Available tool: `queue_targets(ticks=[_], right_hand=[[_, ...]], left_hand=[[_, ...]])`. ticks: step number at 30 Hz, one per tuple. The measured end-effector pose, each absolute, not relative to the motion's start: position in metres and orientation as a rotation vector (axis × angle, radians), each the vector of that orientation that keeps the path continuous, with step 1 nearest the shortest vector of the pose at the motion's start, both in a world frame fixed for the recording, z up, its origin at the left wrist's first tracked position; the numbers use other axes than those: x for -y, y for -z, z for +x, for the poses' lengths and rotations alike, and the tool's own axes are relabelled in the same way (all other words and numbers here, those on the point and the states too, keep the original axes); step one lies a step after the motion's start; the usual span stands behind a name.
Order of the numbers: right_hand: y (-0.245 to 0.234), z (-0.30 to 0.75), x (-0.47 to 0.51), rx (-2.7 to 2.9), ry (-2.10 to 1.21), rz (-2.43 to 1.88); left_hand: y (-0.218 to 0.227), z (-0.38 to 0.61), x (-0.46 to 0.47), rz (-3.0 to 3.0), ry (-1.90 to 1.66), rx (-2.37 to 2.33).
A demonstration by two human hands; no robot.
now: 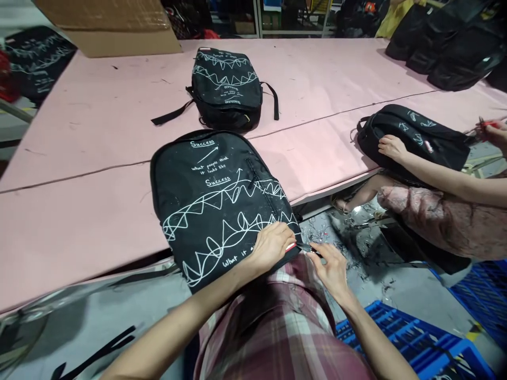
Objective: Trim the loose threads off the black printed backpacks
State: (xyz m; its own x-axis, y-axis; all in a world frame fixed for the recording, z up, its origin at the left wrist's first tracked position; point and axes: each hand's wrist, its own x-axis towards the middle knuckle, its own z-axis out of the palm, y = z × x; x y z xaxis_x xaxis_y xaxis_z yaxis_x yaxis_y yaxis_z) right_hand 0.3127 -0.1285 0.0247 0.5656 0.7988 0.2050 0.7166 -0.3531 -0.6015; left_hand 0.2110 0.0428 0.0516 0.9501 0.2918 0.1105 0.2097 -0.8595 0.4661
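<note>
A black backpack (198, 211) with white scribbled lines and lettering lies front up. Its upper part rests on the pink table and its lower part leans against my lap. My left hand (273, 244) lies on its lower right, fingers bent and gripping the fabric beside a small red-and-white label (291, 247). Close to that label, my right hand (329, 264) is closed around small dark thread snips (304, 247), whose metal tips point at the bag's edge. Whether the tips touch a thread there is too small to tell.
A second printed backpack (227, 89) lies farther back on the pink table (99, 132). At right, a co-worker's hand (392, 146) rests on another black backpack (415, 140). Several black bags (447, 47) and a cardboard box (130, 31) stand behind. Blue crates (415, 338) sit on the thread-littered floor.
</note>
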Motion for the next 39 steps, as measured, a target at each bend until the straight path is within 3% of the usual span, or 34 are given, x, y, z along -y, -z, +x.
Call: queue_targets(ticks=[9, 15, 19, 23, 27, 35, 39], right_hand=[[-0.025, 0.318, 0.12, 1.204, -0.314, -2.12], [-0.017, 0.328, 0.121, 0.839, -0.637, -1.945], [-0.002, 0.346, 0.123, 0.494, -0.684, -1.797], [0.002, 0.349, 0.097, 0.44, -0.689, -1.754], [-0.001, 0.323, 0.058, 0.512, -0.754, -1.709], [0.033, 0.28, 0.089, 0.777, -0.961, -1.769], [0.007, 0.299, 0.065, 1.183, -0.7, -1.852]], left_hand=[[-0.049, 0.215, -0.036, 2.537, -0.289, -0.333], [-0.067, 0.211, -0.05, 2.142, -0.177, -0.389], [-0.085, 0.175, -0.075, 1.833, -0.109, -0.304], [-0.07, 0.129, -0.065, 2.389, -0.335, -0.639], [-0.033, 0.087, -0.023, 2.896, -0.272, -0.732], [0.016, 0.0, 0.014, 3.091, -0.37, -0.66], [0.01, -0.003, 0.014, 3.073, -0.326, -0.633]])
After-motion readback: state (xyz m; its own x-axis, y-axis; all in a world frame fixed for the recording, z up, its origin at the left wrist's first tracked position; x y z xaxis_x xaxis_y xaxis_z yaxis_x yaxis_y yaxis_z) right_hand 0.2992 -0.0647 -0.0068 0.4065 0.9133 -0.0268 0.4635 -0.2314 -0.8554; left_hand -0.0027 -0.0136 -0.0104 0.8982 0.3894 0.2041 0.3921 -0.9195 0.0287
